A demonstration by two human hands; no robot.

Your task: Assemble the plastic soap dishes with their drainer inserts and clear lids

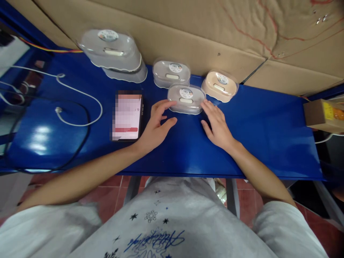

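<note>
A small grey oval container (pixel 176 105) with a clear lid and a round label stands in front of me on the blue table. My left hand (pixel 158 125) is at its left end, fingertips at the lid's edge, thumb and fingers apart. At the right end, the fingertips of my right hand (pixel 217 125) meet the container's side, with the thumb held away. Neither hand is wrapped around it. Just behind stands another grey container (pixel 158 77) of the same shape. A beige container (pixel 211 89) sits to the right, beyond my right hand.
Larger grey containers (pixel 120 59) are stacked at the back left. A phone (pixel 127 122) with a lit screen lies left of my left hand. White cable (pixel 100 102) and black cable cross the left side. Cardboard (pixel 174 32) lines the back; a cardboard box (pixel 315 116) is at the right edge.
</note>
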